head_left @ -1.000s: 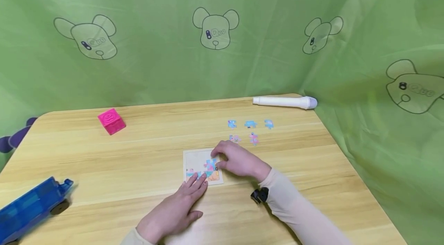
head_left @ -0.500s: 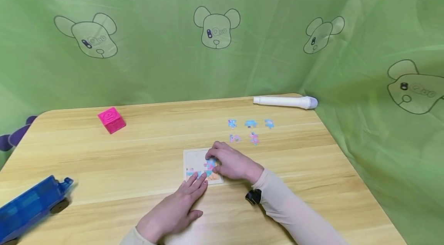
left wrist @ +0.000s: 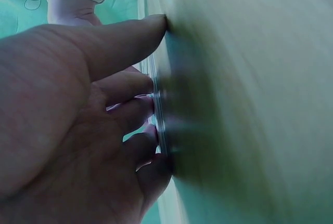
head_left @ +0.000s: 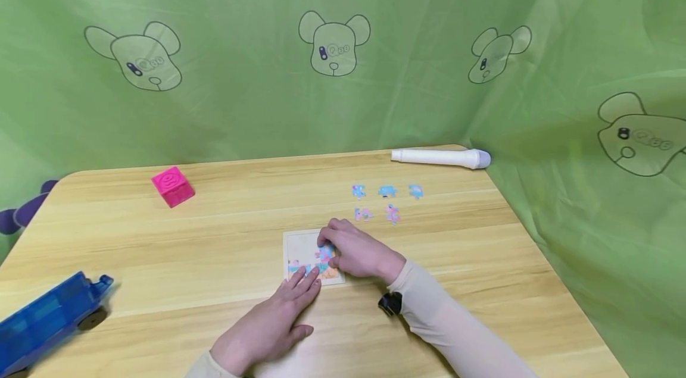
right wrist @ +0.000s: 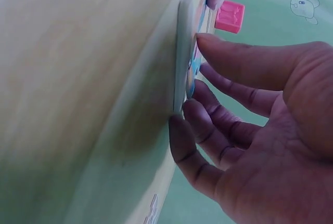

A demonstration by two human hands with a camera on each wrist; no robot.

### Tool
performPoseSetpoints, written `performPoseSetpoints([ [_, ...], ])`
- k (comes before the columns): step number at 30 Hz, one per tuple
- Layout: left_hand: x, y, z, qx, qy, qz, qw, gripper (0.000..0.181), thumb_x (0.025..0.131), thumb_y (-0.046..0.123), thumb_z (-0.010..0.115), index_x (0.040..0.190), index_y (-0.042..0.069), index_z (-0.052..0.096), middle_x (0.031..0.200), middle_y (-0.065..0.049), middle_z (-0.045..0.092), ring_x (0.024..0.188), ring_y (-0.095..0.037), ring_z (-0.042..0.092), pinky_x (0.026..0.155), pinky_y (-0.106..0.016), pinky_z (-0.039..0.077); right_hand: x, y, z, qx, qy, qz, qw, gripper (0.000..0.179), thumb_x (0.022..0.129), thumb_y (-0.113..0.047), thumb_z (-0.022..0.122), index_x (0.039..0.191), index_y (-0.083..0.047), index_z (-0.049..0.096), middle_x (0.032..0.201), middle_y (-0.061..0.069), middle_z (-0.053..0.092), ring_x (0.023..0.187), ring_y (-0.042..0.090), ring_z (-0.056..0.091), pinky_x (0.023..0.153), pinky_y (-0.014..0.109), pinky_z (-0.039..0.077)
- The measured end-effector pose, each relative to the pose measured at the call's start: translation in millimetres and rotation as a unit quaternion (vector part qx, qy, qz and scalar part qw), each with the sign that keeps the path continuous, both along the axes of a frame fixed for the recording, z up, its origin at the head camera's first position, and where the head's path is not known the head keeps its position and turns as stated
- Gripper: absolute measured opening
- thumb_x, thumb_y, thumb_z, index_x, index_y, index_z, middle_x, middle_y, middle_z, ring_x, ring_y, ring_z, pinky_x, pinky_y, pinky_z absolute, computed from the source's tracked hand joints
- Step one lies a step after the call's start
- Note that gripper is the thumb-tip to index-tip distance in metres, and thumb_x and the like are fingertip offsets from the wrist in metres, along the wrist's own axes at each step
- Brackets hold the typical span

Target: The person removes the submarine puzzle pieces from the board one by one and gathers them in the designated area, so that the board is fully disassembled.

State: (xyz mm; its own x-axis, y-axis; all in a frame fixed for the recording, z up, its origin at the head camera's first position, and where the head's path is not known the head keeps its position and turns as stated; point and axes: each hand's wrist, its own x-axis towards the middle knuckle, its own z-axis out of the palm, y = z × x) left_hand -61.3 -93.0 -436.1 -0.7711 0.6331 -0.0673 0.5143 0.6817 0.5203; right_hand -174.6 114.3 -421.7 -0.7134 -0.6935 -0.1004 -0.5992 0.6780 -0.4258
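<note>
A square puzzle board with a pale rim lies near the table's middle. Printed pieces fill its lower row, and a blue-and-pink puzzle piece sits above them at the right. My left hand rests with extended fingertips on the board's lower edge. Over the right side, my right hand bends its thumb and fingers around a puzzle piece that they partly cover. In the right wrist view, the thumb touches the printed face, while other fingertips sit at the side of the board.
Several loose puzzle pieces lie in two rows beyond the right hand. A pink block sits at the back left. Along the far edge is a white wand with a lilac end. A blue toy vehicle stands at left.
My right hand has shifted slightly left over the board, its fingers closing in on the piece's place. The left hand and the loose pieces have stayed still.
</note>
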Motion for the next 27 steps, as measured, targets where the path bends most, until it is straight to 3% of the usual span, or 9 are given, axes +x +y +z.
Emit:
performPoseSetpoints([
  [13, 0.3, 0.6, -0.7, 0.001, -0.003, 0.003, 1.0000, 0.067, 0.095, 0.023, 0.065, 0.150, 0.000, 0.036, 0.161, -0.009, 0.020, 0.147, -0.031, 0.015, 0.113, -0.049, 0.027, 0.7, -1.3, 0.6, 0.016, 0.011, 0.005, 0.9998, 0.033, 0.087, -0.010, 0.073, 0.119, -0.007, 0.065, 0.111, 0.000, 0.055, 0.109, 0.020, 0.049, 0.097, 0.037, 0.045],
  [22, -0.6, -0.1, -0.7, 0.002, -0.004, 0.002, 1.0000, 0.067, 0.095, 0.023, 0.065, 0.150, 0.000, 0.035, 0.161, -0.009, 0.019, 0.147, -0.031, 0.014, 0.114, -0.049, 0.025, -0.1, -2.2, 3.1, -0.008, 0.015, -0.004, 0.9998, 0.020, 0.090, -0.006, 0.069, 0.108, -0.011, 0.062, 0.101, -0.003, 0.055, 0.101, 0.019, 0.050, 0.089, 0.035, 0.047],
  [27, -0.6, -0.1, -0.5, 0.004, -0.005, 0.004, 1.0000, 0.067, 0.095, 0.023, 0.066, 0.150, 0.000, 0.036, 0.161, -0.008, 0.019, 0.147, -0.030, 0.014, 0.114, -0.048, 0.025, -3.1, -3.2, 2.3, -0.034, 0.007, -0.004, 0.9994, 0.017, 0.091, 0.003, 0.062, 0.101, -0.011, 0.062, 0.092, -0.003, 0.056, 0.087, 0.015, 0.053, 0.079, 0.031, 0.048],
])
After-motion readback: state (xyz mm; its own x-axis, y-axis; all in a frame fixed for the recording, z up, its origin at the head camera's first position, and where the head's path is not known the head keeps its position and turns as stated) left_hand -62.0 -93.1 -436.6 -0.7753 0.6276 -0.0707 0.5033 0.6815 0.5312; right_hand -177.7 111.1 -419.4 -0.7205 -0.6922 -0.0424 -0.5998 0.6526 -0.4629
